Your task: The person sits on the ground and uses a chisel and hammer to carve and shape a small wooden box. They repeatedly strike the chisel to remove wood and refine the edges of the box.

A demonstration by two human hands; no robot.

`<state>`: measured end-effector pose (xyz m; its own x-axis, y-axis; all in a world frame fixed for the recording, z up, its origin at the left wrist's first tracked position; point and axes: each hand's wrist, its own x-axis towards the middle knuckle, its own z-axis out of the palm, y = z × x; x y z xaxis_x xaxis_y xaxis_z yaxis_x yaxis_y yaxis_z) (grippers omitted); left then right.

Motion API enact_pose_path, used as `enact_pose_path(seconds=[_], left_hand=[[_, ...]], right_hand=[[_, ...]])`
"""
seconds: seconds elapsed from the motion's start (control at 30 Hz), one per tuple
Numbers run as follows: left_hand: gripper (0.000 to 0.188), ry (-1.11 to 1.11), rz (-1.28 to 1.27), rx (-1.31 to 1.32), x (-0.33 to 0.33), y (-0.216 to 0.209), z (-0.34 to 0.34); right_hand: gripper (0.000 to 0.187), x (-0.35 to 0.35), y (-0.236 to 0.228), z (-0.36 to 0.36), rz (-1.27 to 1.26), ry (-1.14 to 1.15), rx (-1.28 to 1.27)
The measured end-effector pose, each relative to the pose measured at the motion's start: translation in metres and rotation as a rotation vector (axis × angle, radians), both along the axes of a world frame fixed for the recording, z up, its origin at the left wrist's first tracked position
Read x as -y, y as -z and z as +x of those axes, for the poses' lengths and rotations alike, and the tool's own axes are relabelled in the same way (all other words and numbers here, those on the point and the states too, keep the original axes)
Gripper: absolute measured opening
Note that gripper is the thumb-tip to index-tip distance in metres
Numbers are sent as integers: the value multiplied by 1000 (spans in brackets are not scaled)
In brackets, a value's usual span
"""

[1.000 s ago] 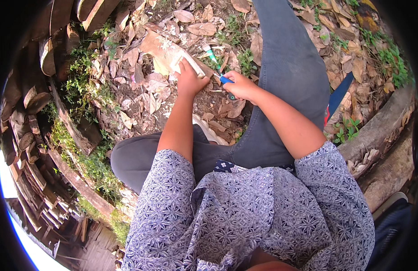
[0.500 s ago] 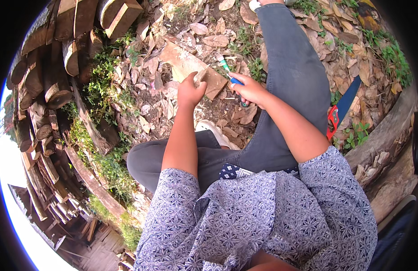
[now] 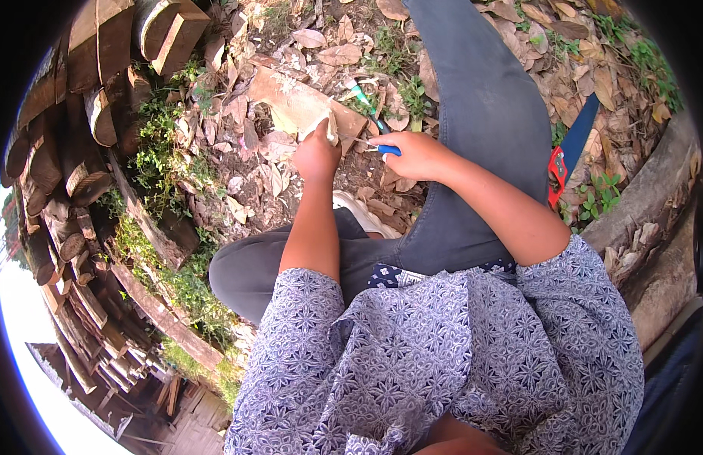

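My left hand (image 3: 318, 158) is closed round a small pale piece of wood (image 3: 332, 129), which stands up out of the fist above a board. My right hand (image 3: 418, 156) grips a blue-handled tool (image 3: 389, 150); its thin metal shaft points left toward the wood. Whether the tip touches the wood, I cannot tell. Just beyond my right hand, a green-handled tool (image 3: 359, 94) with a dark lower part lies slanting at the board's right end. The flat brown board (image 3: 290, 95) rests on the ground past both hands.
A handsaw with a red handle (image 3: 557, 176) and dark blue blade lies right of my outstretched leg (image 3: 492, 114). Stacked cut timber (image 3: 86, 136) rises at the left beside green plants (image 3: 158, 144). Dry leaves (image 3: 340, 54) cover the ground. A log (image 3: 647, 197) lies at far right.
The blue-handled tool has turned in my right hand, its shaft now directed left at the wood. My left hand has tilted the wood more upright. The view has shifted slightly.
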<state>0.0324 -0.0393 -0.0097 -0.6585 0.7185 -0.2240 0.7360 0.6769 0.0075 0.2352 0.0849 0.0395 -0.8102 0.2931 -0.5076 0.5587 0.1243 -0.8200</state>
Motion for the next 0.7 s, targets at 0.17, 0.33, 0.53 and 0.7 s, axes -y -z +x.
enact_pose_path(seconds=[0.17, 0.33, 0.53, 0.7], left_hand=[[57, 16, 14, 8, 4, 4, -7], [55, 21, 16, 9, 4, 5, -13], [57, 56, -8, 5, 6, 15, -15], [57, 24, 14, 6, 5, 13, -11]], right_hand=[[43, -2, 3, -3, 22, -14, -37], [42, -13, -11, -12, 23, -49, 9], [42, -9, 9, -36, 68, -45, 34], [43, -10, 43, -72, 157, -35, 68]])
